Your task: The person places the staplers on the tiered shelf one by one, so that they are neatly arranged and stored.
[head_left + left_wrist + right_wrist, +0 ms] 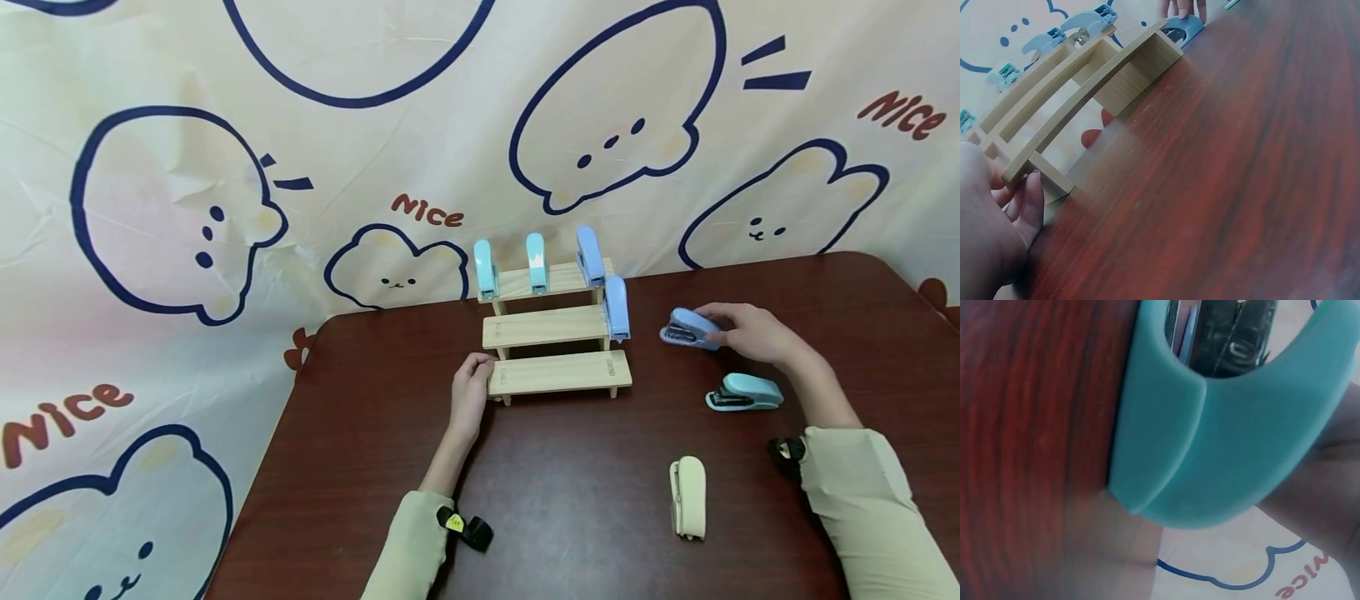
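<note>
A three-step wooden rack [558, 375] stands at the back of the table. My left hand [471, 392] grips the left end of its lowest step, thumb at the end leg in the left wrist view. To the right of the rack, my right hand [753, 333] pinches the rear of a blue stapler [682, 327] at the tabletop. Two teal staplers [485, 271] and a blue stapler [590, 257] stand on the top step. Another blue stapler [617, 308] is at the right end of the middle step.
Nearer than the right hand lies a teal stapler [750, 392], which fills much of the right wrist view. A cream stapler [690, 497] lies closer to the table's front. Behind the dark wooden table [360, 467] hangs a printed cloth [360, 158].
</note>
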`<state>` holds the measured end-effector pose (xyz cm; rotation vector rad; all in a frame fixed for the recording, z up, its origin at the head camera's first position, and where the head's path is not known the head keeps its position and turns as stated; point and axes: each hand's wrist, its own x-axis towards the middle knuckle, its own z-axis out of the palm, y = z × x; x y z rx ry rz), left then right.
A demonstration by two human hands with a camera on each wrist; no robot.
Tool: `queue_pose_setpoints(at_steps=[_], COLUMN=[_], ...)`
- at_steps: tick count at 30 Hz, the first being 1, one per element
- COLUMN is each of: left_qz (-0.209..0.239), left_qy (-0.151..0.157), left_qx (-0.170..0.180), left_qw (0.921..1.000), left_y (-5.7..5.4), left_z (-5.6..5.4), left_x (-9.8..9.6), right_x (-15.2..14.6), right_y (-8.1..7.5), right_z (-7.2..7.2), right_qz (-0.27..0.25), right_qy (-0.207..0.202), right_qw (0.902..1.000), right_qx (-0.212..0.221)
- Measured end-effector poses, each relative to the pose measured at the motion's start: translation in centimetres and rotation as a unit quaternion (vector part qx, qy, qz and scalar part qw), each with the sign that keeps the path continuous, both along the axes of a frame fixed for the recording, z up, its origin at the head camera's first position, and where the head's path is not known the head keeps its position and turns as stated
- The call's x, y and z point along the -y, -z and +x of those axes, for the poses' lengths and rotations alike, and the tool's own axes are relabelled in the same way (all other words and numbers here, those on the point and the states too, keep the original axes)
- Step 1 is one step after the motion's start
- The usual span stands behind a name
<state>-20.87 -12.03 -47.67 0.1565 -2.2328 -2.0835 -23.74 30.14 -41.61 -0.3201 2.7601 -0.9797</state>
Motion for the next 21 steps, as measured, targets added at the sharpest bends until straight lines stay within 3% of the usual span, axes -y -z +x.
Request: queue_pose_setpoints(at_steps=[6, 13, 21], left_qz=[-0.003, 0.001, -0.001], left_qy=[0.002, -0.002, -0.003], left_qx=[0.001, 0.004, 0.004], left_qw=[1.0000, 1.0000, 1.0000], left_y=[0.1, 0.1, -0.1], left_z=[0.0, -0.1, 0.1], left_x=[0.1, 0.0, -0.1], right_x=[0.1, 1.1, 3.2], right_y=[-0.3, -1.2, -2.4], right_z=[0.3, 0.5, 1.1], right_qz=[0.024, 0.021, 0.002], right_qy=[0.024, 0.043, -0.032], right_qw=[0.9989, 0.9988, 0.9993], right_qx=[-0.033, -0.008, -0.018])
